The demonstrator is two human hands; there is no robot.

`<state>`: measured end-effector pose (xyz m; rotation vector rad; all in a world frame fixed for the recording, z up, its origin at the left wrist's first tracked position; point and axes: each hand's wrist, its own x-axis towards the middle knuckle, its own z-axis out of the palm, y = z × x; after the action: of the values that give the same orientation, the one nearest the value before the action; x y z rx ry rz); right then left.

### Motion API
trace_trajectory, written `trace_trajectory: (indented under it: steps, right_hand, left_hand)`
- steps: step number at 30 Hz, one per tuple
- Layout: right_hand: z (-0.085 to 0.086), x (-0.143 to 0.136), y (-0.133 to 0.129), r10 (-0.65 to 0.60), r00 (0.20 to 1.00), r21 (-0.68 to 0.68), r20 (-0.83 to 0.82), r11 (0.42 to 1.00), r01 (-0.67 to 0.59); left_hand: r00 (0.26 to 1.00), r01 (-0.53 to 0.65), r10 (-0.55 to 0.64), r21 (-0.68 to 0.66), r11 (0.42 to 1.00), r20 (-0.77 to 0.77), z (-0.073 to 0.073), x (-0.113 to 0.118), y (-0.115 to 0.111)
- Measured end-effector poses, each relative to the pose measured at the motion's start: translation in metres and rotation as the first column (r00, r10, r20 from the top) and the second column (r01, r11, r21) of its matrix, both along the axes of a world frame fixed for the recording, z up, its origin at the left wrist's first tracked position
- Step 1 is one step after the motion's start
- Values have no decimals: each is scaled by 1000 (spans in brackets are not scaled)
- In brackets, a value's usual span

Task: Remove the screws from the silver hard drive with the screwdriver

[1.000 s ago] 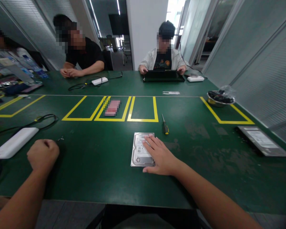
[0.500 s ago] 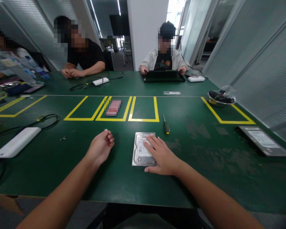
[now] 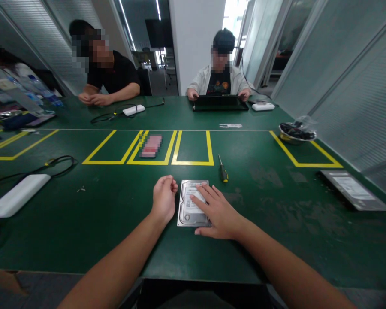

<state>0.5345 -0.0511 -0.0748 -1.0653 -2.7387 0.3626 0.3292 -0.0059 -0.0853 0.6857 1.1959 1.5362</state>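
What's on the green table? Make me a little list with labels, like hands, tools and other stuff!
left hand: left hand loosely curled at the left edge of the hard drive; contact unclear
right hand: right hand flat on the hard drive
tool: screwdriver lying beyond the drive, untouched
table: green table with yellow tape boxes
left side: white power bank with a black cable
right side: metal bowl, flat grey panel
far side: two seated people, one at a laptop

The right hand (image 3: 217, 212) hides the hard drive's (image 3: 188, 210) right side; its label print is unreadable.
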Motion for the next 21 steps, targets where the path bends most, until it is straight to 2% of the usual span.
trace_trajectory:
  steps: [5,9,15,21]
  right_hand:
    - [0,0,0,0,1000,1,0,1000,0]
    - [-1,-1,0,6,1000,17,-2,1000,-6]
    - [-1,-2,1,2,1000,25,-3,1000,-2]
    - [0,0,3,10,1000,33,-8,999,-10]
  left_hand:
    - [976,76,-67,37,996,-206,-8,-2,2]
    - [907,102,-56,90,991,-416,-10,-2,5]
    - [880,164,-87,127,978,-466,-18,-1,8]
    - [780,194,-57,154,969,-624,-17,-2,5]
